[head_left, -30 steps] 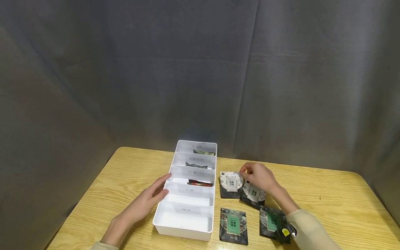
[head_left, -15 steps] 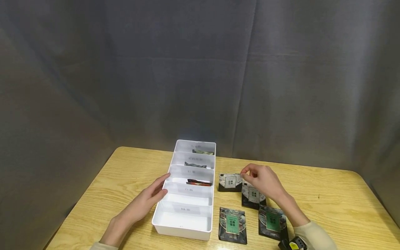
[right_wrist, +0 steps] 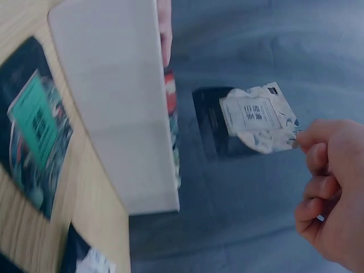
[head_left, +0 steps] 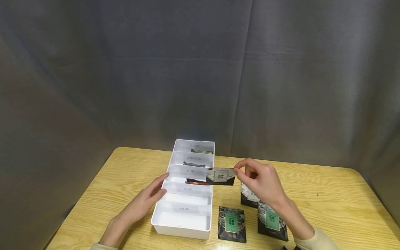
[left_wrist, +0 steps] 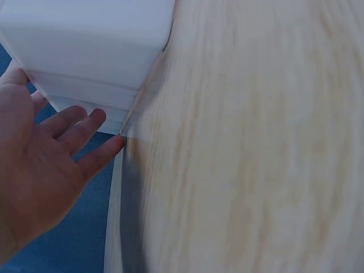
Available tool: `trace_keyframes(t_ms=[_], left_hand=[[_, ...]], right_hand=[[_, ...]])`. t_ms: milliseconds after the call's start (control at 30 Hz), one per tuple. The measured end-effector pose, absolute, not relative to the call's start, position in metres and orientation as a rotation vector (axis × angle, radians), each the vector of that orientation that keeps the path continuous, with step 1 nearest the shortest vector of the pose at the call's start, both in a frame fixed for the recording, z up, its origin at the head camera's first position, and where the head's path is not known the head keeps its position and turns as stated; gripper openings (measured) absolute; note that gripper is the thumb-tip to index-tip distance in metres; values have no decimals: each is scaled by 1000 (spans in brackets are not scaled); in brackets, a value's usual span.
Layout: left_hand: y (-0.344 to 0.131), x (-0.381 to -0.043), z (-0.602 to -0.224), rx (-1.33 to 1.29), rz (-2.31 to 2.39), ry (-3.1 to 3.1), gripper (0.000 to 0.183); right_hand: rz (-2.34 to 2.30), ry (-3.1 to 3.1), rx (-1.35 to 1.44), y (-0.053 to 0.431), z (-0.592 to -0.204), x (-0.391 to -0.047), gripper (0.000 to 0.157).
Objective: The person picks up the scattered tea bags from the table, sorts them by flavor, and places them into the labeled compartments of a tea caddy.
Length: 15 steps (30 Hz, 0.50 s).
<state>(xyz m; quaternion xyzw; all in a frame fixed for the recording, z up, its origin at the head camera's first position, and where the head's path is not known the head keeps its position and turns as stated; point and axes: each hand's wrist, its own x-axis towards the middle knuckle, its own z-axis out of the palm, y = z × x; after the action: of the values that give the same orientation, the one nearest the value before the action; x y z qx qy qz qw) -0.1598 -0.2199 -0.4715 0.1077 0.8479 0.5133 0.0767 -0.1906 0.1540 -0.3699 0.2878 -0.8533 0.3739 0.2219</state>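
My right hand (head_left: 265, 182) pinches a tea sachet (head_left: 220, 176) by its corner between thumb and index finger. This sachet is black with a white patterned top and a pale label; the right wrist view shows it raised beside the box, the other fingers curled below. In the head view it overlaps the right edge of a long white divided box (head_left: 181, 232). My left hand (head_left: 142, 203) rests against the box's left side, its fingers (left_wrist: 85, 133) relaxed along the outer wall. A red-and-black sachet (head_left: 194, 181) lies in the middle compartment, partly hidden by the held one.
Two green-labelled tea sachets (head_left: 232, 224) lie right of the box on the wooden table (head_left: 318, 215). Another white-topped sachet (head_left: 248, 197) is partly behind my right hand. The box's far compartments hold a grey sachet (head_left: 193, 164) and a green one (head_left: 201, 151). A grey curtain (head_left: 200, 76) hangs behind.
My right hand has lifted the white-topped sachet off the table and carried it left to the box's right edge. The left hand stays at the box's side.
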Motion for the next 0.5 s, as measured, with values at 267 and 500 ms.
trace_keyframes(t_ms=[267, 500], left_hand=[[-222, -160, -472, 300, 1530, 2545, 54], [-224, -160, -474, 314, 1520, 2561, 55]], right_hand=[[1156, -2199, 953, 127, -368, -177, 18], [1140, -2182, 1047, 100, -384, -173, 16]])
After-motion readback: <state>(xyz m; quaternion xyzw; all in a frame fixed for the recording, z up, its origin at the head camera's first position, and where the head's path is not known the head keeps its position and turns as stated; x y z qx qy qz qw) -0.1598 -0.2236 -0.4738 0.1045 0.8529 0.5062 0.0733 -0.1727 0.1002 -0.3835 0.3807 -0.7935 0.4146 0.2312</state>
